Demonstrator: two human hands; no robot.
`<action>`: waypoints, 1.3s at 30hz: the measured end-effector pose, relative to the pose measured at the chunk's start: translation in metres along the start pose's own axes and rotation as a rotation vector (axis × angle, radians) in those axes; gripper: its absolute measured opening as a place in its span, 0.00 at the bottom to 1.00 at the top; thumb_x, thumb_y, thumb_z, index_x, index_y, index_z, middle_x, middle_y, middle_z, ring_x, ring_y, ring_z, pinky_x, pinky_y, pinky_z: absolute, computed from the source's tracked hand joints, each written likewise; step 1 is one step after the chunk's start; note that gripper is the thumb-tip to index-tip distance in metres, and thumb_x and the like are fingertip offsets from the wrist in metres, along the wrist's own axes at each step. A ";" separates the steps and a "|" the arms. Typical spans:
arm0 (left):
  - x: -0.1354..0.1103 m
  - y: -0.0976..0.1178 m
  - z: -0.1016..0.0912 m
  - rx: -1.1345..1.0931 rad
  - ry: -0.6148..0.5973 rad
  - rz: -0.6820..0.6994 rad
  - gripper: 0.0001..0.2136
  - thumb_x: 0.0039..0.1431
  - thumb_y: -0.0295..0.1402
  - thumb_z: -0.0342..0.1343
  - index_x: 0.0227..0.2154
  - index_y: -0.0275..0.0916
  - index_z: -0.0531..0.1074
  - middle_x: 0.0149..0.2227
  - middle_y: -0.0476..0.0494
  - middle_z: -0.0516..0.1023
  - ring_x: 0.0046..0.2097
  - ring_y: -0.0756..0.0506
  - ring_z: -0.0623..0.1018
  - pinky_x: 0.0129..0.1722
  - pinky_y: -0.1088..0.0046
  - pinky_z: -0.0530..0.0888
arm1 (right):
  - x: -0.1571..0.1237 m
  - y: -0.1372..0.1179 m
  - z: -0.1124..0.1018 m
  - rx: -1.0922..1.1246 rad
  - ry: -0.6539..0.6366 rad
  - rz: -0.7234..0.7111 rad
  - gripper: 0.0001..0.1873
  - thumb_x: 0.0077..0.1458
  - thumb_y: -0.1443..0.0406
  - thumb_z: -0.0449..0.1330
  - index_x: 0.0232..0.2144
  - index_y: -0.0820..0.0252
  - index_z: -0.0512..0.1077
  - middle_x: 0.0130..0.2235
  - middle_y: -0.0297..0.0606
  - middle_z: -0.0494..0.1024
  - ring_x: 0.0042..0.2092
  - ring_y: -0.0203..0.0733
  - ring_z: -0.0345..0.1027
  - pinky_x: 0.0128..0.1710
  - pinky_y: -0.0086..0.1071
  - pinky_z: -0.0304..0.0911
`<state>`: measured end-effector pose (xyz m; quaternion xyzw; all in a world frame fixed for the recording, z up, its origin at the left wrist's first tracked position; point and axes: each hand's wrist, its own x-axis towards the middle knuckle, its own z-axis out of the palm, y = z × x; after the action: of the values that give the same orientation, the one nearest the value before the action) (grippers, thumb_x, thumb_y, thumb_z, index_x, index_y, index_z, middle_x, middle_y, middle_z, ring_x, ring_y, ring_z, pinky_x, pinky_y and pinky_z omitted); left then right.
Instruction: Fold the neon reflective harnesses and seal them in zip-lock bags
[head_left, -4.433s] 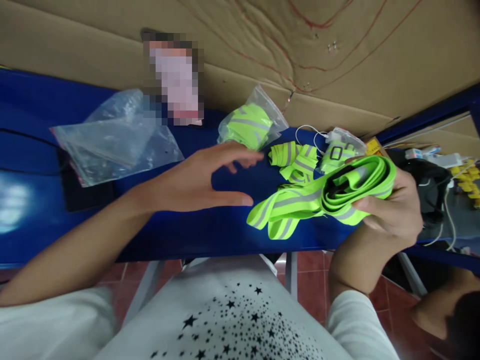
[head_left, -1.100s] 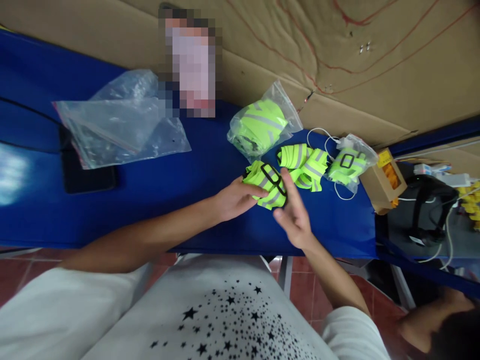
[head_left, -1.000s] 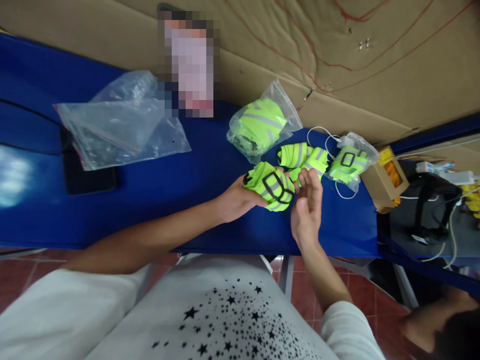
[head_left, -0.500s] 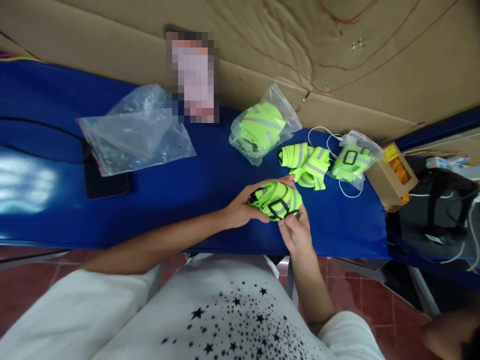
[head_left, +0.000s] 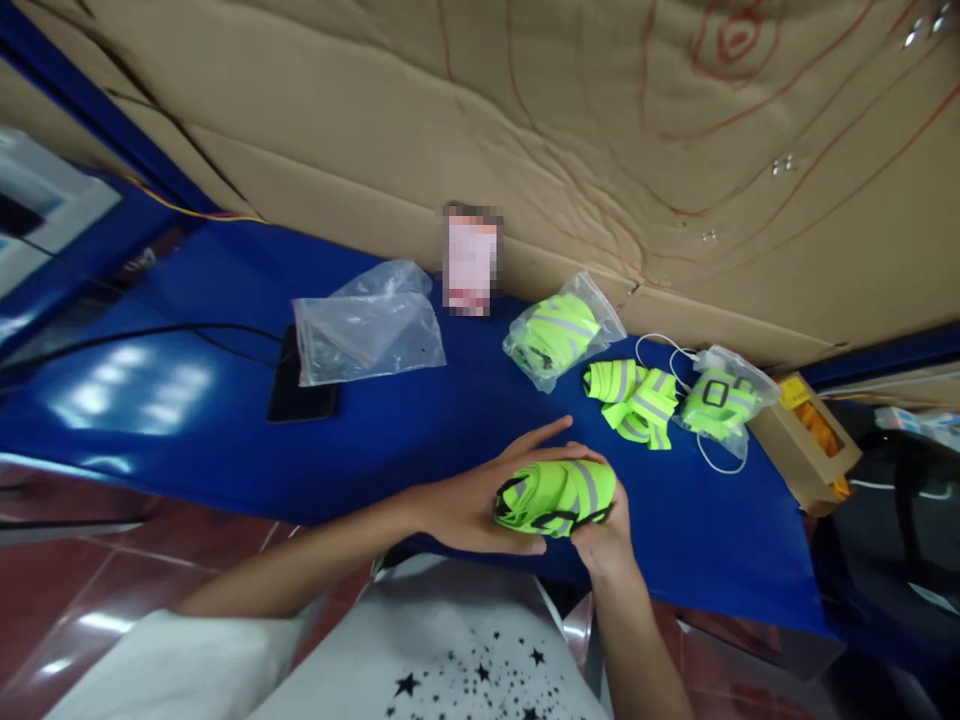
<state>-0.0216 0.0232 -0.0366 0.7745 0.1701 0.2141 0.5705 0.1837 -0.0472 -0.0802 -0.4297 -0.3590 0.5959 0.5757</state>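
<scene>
Both my hands grip a folded neon-green reflective strap bundle [head_left: 559, 495] with grey stripes and a black buckle, close to my body over the near edge of the blue table [head_left: 225, 430]. My left hand [head_left: 469, 500] cups it from the left, fingers partly extended. Under and to the right of the bundle, my right hand [head_left: 607, 525] is wrapped around it. A stack of empty clear plastic bags [head_left: 367, 325] lies far left of my hands.
A bagged green strap [head_left: 559, 335], loose folded straps [head_left: 634, 400] and another bagged strap [head_left: 720, 400] lie on the table beyond. A dark phone [head_left: 300, 395] sits under the empty bags. A small cardboard box [head_left: 806, 445] and a white cable are at right. Cardboard backs the table.
The strap has been folded into a tight bundle and drawn toward my body. Both hands now close on it. The camera view has pulled back and shifted left.
</scene>
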 end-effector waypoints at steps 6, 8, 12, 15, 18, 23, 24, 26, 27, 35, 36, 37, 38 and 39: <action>-0.012 -0.012 -0.049 0.661 0.250 -0.136 0.51 0.56 0.56 0.59 0.72 0.46 0.33 0.72 0.33 0.46 0.71 0.33 0.53 0.67 0.49 0.58 | -0.001 0.012 -0.004 -0.001 0.195 -0.008 0.43 0.37 0.55 0.77 0.56 0.56 0.70 0.44 0.44 0.81 0.43 0.50 0.77 0.42 0.37 0.70; -0.007 -0.022 -0.073 0.995 0.501 -0.231 0.40 0.65 0.51 0.51 0.72 0.43 0.41 0.70 0.30 0.52 0.70 0.30 0.54 0.67 0.45 0.53 | -0.005 0.015 -0.011 -0.073 0.259 -0.007 0.41 0.39 0.59 0.76 0.56 0.57 0.70 0.46 0.44 0.80 0.44 0.49 0.76 0.42 0.36 0.70; 0.006 -0.043 -0.107 1.361 0.650 -0.453 0.31 0.69 0.48 0.42 0.71 0.42 0.48 0.62 0.26 0.63 0.62 0.28 0.65 0.60 0.44 0.58 | -0.013 0.022 -0.016 -0.200 0.270 0.045 0.39 0.41 0.62 0.75 0.57 0.57 0.69 0.47 0.44 0.80 0.44 0.49 0.76 0.42 0.35 0.70; 0.012 -0.055 -0.117 1.464 0.613 -0.515 0.30 0.70 0.48 0.39 0.70 0.43 0.50 0.58 0.26 0.67 0.57 0.29 0.69 0.57 0.47 0.60 | -0.018 0.024 -0.013 -0.283 0.247 0.064 0.40 0.42 0.62 0.75 0.58 0.57 0.68 0.47 0.43 0.80 0.44 0.48 0.76 0.42 0.35 0.71; 0.015 -0.063 -0.121 1.488 0.599 -0.545 0.29 0.70 0.49 0.37 0.70 0.43 0.51 0.57 0.26 0.68 0.55 0.29 0.69 0.56 0.48 0.60 | -0.018 0.023 -0.010 -0.319 0.250 0.058 0.40 0.43 0.61 0.74 0.58 0.58 0.67 0.48 0.44 0.80 0.44 0.48 0.76 0.42 0.34 0.71; 0.020 -0.068 -0.122 1.470 0.586 -0.581 0.30 0.70 0.49 0.39 0.69 0.40 0.52 0.57 0.26 0.68 0.55 0.29 0.70 0.55 0.48 0.61 | -0.015 0.019 -0.010 -0.318 0.243 0.065 0.40 0.41 0.61 0.75 0.57 0.57 0.69 0.46 0.42 0.81 0.43 0.47 0.76 0.40 0.33 0.71; 0.019 -0.067 -0.120 1.462 0.585 -0.584 0.31 0.70 0.49 0.39 0.70 0.39 0.51 0.57 0.25 0.68 0.55 0.29 0.70 0.55 0.48 0.61 | -0.015 0.018 -0.010 -0.324 0.242 0.070 0.40 0.41 0.61 0.75 0.57 0.57 0.69 0.46 0.42 0.81 0.42 0.47 0.76 0.40 0.33 0.71; 0.013 -0.063 -0.118 1.443 0.587 -0.580 0.32 0.70 0.49 0.39 0.70 0.37 0.48 0.59 0.23 0.67 0.58 0.29 0.69 0.57 0.47 0.60 | -0.016 0.018 -0.009 -0.337 0.243 0.072 0.40 0.40 0.61 0.75 0.56 0.57 0.69 0.46 0.41 0.81 0.42 0.47 0.76 0.40 0.33 0.72; 0.006 -0.061 -0.118 1.432 0.588 -0.570 0.33 0.70 0.49 0.39 0.71 0.36 0.46 0.61 0.22 0.65 0.60 0.28 0.67 0.58 0.46 0.58 | -0.017 0.018 -0.009 -0.341 0.243 0.071 0.40 0.40 0.61 0.75 0.56 0.56 0.69 0.46 0.41 0.81 0.42 0.47 0.76 0.41 0.33 0.72; -0.066 -0.052 -0.174 1.232 0.206 -0.533 0.52 0.54 0.58 0.58 0.72 0.43 0.36 0.73 0.28 0.38 0.72 0.28 0.43 0.66 0.41 0.42 | -0.017 0.016 0.000 -0.371 0.218 0.088 0.38 0.41 0.62 0.75 0.56 0.56 0.69 0.45 0.41 0.81 0.43 0.47 0.76 0.42 0.34 0.72; -0.069 -0.052 -0.183 1.220 0.203 -0.583 0.53 0.53 0.58 0.59 0.72 0.42 0.36 0.73 0.27 0.39 0.72 0.28 0.43 0.65 0.40 0.42 | -0.017 0.016 0.001 -0.380 0.214 0.085 0.38 0.41 0.62 0.75 0.55 0.56 0.69 0.45 0.41 0.81 0.43 0.47 0.76 0.42 0.34 0.73; -0.071 -0.052 -0.190 1.212 0.207 -0.625 0.53 0.53 0.57 0.59 0.72 0.41 0.35 0.72 0.25 0.42 0.72 0.27 0.44 0.65 0.39 0.42 | -0.016 0.015 0.001 -0.389 0.210 0.081 0.38 0.42 0.62 0.75 0.56 0.56 0.69 0.45 0.41 0.81 0.43 0.47 0.76 0.42 0.35 0.73; -0.071 -0.052 -0.194 1.206 0.207 -0.652 0.53 0.54 0.57 0.59 0.72 0.41 0.35 0.72 0.24 0.46 0.72 0.28 0.47 0.65 0.37 0.42 | -0.016 0.015 0.002 -0.398 0.209 0.077 0.38 0.42 0.62 0.75 0.56 0.56 0.69 0.45 0.42 0.81 0.43 0.48 0.76 0.42 0.35 0.73; -0.070 -0.050 -0.195 1.205 0.208 -0.660 0.52 0.54 0.56 0.59 0.72 0.41 0.34 0.70 0.24 0.50 0.71 0.28 0.51 0.64 0.37 0.42 | -0.017 0.015 0.002 -0.405 0.206 0.071 0.38 0.42 0.62 0.75 0.56 0.57 0.69 0.45 0.42 0.81 0.43 0.48 0.77 0.42 0.35 0.73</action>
<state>-0.1845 0.1604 -0.0441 0.8394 0.5397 -0.0295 0.0570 0.1758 -0.0651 -0.0917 -0.6076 -0.3951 0.4846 0.4898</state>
